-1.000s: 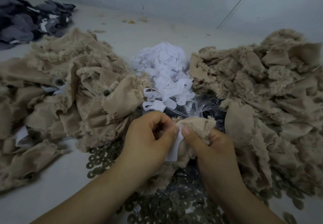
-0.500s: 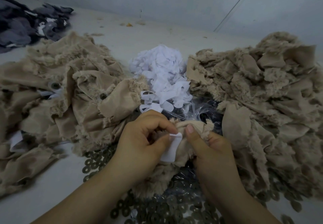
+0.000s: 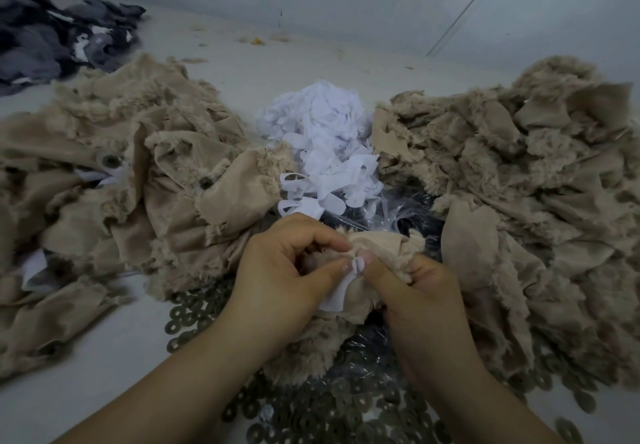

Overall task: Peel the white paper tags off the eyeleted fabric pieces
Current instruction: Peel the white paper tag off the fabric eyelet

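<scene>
Both hands work on one frayed tan fabric piece (image 3: 377,244) low in the middle. My left hand (image 3: 284,270) pinches the white paper tag (image 3: 341,291) between thumb and forefinger. My right hand (image 3: 419,288) grips the fabric, its thumb pressed against the tag's top edge. The tag hangs down between the two thumbs, still attached near its top. A pile of loose white tags (image 3: 325,146) lies just beyond the hands. The eyelet on the held piece is hidden.
Tan fabric heaps lie left (image 3: 114,180) and right (image 3: 519,180); an eyelet (image 3: 110,159) shows in the left one. Several metal rings (image 3: 329,409) and clear plastic (image 3: 405,215) lie under the hands. Dark grey fabric (image 3: 55,35) sits far left.
The two thumbs have closed together on the tag's top edge, bunching it. The tag now hangs lower and more crumpled. Both hands sit slightly lower in view.
</scene>
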`<action>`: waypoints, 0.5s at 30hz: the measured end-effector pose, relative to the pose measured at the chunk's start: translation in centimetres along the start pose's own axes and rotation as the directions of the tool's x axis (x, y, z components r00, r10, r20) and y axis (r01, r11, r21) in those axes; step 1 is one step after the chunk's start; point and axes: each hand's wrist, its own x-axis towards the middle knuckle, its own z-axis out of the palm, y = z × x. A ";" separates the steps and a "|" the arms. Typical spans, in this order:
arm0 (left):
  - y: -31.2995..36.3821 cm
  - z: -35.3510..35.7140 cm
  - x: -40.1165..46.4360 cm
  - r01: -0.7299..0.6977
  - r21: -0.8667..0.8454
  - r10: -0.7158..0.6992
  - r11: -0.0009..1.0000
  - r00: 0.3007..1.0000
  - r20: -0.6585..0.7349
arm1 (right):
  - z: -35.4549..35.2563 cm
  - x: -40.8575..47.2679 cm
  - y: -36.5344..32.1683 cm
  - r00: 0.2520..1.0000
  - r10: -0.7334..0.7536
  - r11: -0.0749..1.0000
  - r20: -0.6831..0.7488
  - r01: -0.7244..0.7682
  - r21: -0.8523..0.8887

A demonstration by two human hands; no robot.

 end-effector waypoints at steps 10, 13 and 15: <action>0.2 0.1 -0.2 -0.061 0.062 0.061 0.996 0.998 0.005 | 0.2 -0.2 -0.2 1.000 0.024 1.000 0.008 -0.023 -0.019; 0.4 0.1 -0.3 -0.052 0.090 0.053 0.995 0.999 -0.004 | 0.2 -0.3 -0.4 0.999 0.017 1.000 0.040 -0.017 0.000; 0.4 0.3 -0.3 -0.034 0.090 0.036 0.995 0.999 -0.023 | 0.1 -0.3 -0.4 0.999 0.020 1.000 0.034 -0.020 -0.010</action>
